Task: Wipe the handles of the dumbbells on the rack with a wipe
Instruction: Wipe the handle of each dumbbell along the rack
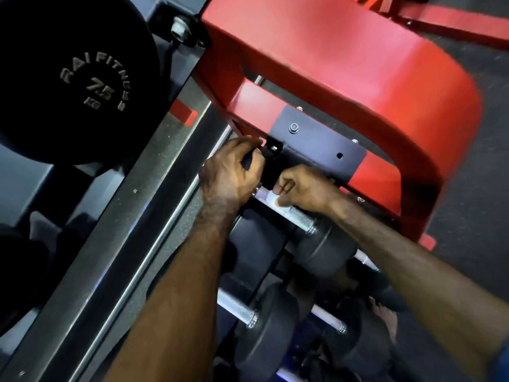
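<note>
A small white wipe (275, 198) is wrapped over the knurled steel handle (286, 209) of a dumbbell on the rack, pinched there by the right hand (303, 188), whose fingers curl round both wipe and bar. The handle is a bright cylinder with a fine cross-hatched grip and a polished collar at its near end, where it meets a round matte-black head (325, 249).

Just beyond the wipe, at the far end of the same handle, the left hand (231, 175) is clenched over the other black head of that dumbbell, fingers bent across its top edge.

Nearer the person than the gripped bar, three more silver handles show: one knurled handle (237, 307) below and left with its black head (264, 332), a smooth one (330, 318) beside it, and a short piece (366, 261) past the first head on the right.

Above both hands sits a dark flat steel bracket (316, 144) with two bolt heads and one open hole, fixed to a broad curved red painted frame (358, 64). Left of the hands run grey metal rack rails (154, 216). Far up and left is one large round black dumbbell head (82, 86) embossed "RAI FITNESS 7.5 KG".
</note>
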{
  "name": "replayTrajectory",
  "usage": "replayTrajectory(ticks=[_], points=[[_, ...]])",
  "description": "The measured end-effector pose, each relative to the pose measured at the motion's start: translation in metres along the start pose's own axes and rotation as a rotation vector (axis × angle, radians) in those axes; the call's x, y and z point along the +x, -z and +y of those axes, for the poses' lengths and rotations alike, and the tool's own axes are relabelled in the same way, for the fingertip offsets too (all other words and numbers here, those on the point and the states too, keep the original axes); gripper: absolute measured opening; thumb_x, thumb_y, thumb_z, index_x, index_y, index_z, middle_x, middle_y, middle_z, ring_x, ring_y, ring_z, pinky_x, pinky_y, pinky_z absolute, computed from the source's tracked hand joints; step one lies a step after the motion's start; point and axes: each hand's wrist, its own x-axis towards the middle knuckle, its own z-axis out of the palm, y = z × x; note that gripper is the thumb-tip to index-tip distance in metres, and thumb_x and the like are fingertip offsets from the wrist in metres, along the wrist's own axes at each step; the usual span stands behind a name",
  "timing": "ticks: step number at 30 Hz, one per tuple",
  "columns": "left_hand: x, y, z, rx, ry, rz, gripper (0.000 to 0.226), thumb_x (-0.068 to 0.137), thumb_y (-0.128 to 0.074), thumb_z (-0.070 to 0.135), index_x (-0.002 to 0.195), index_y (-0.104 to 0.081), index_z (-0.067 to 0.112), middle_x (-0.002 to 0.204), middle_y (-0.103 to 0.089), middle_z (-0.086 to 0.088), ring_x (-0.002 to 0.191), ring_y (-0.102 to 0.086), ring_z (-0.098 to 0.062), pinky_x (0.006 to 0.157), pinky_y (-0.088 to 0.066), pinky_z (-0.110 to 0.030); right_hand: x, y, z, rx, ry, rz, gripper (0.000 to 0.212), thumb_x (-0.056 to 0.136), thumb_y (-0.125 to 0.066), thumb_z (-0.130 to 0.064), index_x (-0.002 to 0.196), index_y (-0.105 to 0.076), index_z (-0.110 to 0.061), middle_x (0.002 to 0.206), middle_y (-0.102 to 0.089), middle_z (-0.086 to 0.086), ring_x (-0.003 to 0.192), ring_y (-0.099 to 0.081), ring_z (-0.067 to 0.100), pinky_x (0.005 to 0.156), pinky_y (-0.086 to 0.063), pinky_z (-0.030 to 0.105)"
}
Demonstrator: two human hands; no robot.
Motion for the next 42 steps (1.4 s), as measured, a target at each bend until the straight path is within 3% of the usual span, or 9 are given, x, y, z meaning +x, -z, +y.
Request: replayTrajectory(ticks=[7,11,16,19,24,26,28,34,42], points=[[0.000,-0.001,0.001,0.001,0.015,0.014,0.029,0.099,-0.062,0.043,0.124,-0.078,0.042,0.134,-0.070,0.025,0.118,-0.068,-0.006,0.090,-0.051,-0.026,-0.009,0.021,0.026,-0.078,-0.109,-0.160,0.016,0.073,-0.089,-0.011,0.083,-0.078,-0.019,0.077,-0.077,-0.002,0.074,-0.073,0.016,0.077,-0.061,0.038],[0.000,-0.002,0.000,-0.009,0.002,0.017,0.029,0.099,-0.063,0.038,0.124,-0.079,0.039,0.134,-0.071,0.023,0.118,-0.067,-0.005,0.089,-0.046,-0.020,0.010,0.006,0.002,0.124,-0.121,-0.115,0.017,0.085,-0.070,-0.003,0.094,-0.079,-0.014,0.075,-0.072,-0.002,0.069,-0.064,0.014,0.069,-0.058,0.036],[-0.001,-0.004,-0.002,-0.041,-0.006,0.026,0.028,0.099,-0.065,0.034,0.122,-0.081,0.035,0.131,-0.074,0.019,0.118,-0.068,-0.006,0.091,-0.046,-0.018,0.007,0.002,0.010,-0.005,-0.171,-0.240,0.016,0.084,-0.052,0.003,0.080,-0.068,0.003,0.066,-0.054,0.007,0.061,-0.050,0.021,0.059,-0.044,0.033],[0.000,-0.004,-0.003,-0.032,-0.011,0.026,0.028,0.099,-0.064,0.035,0.122,-0.081,0.036,0.130,-0.073,0.020,0.117,-0.068,-0.005,0.089,-0.043,-0.015,0.011,0.003,0.010,-0.049,-0.240,-0.318,0.031,0.085,-0.049,0.006,0.099,-0.075,0.002,0.076,-0.064,0.010,0.069,-0.057,0.023,0.063,-0.050,0.036],[0.000,-0.004,-0.003,-0.044,-0.025,0.015,0.028,0.099,-0.065,0.033,0.123,-0.081,0.034,0.131,-0.074,0.016,0.117,-0.068,-0.008,0.090,-0.048,-0.022,0.030,0.000,-0.015,0.028,-0.255,-0.201,0.022,0.088,-0.045,0.009,0.083,-0.063,-0.002,0.073,-0.057,0.004,0.067,-0.055,0.018,0.047,-0.045,0.017],[0.000,-0.004,-0.003,-0.056,-0.024,0.009,0.028,0.100,-0.064,0.032,0.123,-0.081,0.033,0.132,-0.074,0.016,0.118,-0.067,-0.007,0.092,-0.047,-0.020,0.029,0.001,-0.005,-0.013,-0.263,-0.279,0.023,0.092,-0.049,0.004,0.095,-0.071,-0.004,0.086,-0.069,0.010,0.079,-0.068,0.024,0.066,-0.064,0.035],[-0.001,-0.003,-0.004,-0.046,-0.020,0.012,0.029,0.100,-0.063,0.034,0.123,-0.081,0.033,0.132,-0.074,0.017,0.119,-0.066,-0.005,0.093,-0.047,-0.019,0.025,0.004,0.009,-0.070,-0.316,-0.401,0.026,0.093,-0.051,0.004,0.100,-0.073,-0.008,0.090,-0.070,0.012,0.081,-0.067,0.026,0.080,-0.064,0.043],[-0.001,-0.003,-0.003,-0.048,-0.010,0.011,0.028,0.100,-0.064,0.034,0.124,-0.080,0.036,0.133,-0.073,0.019,0.119,-0.067,-0.006,0.092,-0.048,-0.021,0.037,0.000,0.003,0.070,-0.240,-0.278,0.039,0.084,-0.050,0.012,0.112,-0.073,-0.003,0.107,-0.074,0.014,0.096,-0.073,0.026,0.082,-0.065,0.039],[0.001,-0.003,-0.004,-0.075,0.004,0.002,0.031,0.101,-0.059,0.038,0.125,-0.079,0.039,0.134,-0.072,0.021,0.120,-0.068,-0.005,0.095,-0.050,-0.023,0.017,0.016,0.021,-0.231,-0.177,-0.411,0.045,0.079,-0.052,0.010,0.099,-0.082,-0.017,0.085,-0.078,0.003,0.076,-0.064,0.014,0.074,-0.059,0.036]])
